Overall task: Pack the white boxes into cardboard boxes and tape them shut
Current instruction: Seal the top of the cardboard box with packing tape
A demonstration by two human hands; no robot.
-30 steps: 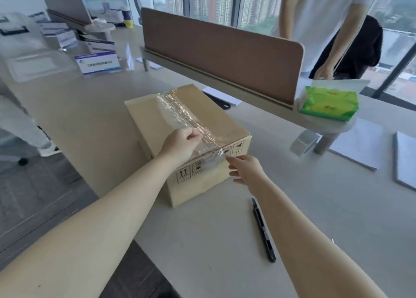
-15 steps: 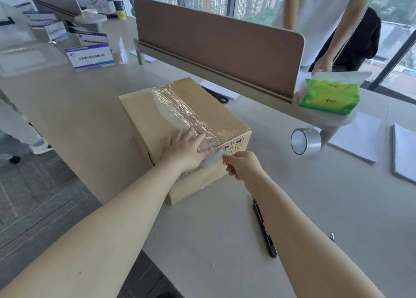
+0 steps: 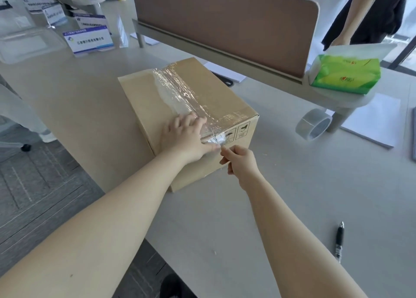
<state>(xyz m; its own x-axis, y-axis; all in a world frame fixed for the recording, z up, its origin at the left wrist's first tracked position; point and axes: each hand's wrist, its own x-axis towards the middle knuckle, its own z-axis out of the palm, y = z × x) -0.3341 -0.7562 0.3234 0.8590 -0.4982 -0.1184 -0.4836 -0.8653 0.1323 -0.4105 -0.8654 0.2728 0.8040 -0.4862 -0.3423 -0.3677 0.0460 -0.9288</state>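
A closed cardboard box (image 3: 139,102) sits on the pale desk (image 3: 292,196), with a wrinkled strip of clear tape (image 3: 177,95) running along its top seam and over the near edge. My left hand (image 3: 186,138) lies flat with straight fingers on the box's near top edge, pressing the tape down. My right hand (image 3: 242,161) is at the box's near face, fingers curled, pinching the loose end of the tape just below the edge. No white boxes are visible.
A roll of clear tape (image 3: 314,124) stands right of the box by a divider leg. A black pen (image 3: 339,241) lies at the near right. A brown desk divider (image 3: 225,23), a green tissue pack (image 3: 344,75), name cards (image 3: 87,40) and a standing person (image 3: 351,14) are behind.
My left hand has slid down to the box's near edge and flattened on the tape. My right hand has closed in on the tape end. The camera has shifted left and closer.
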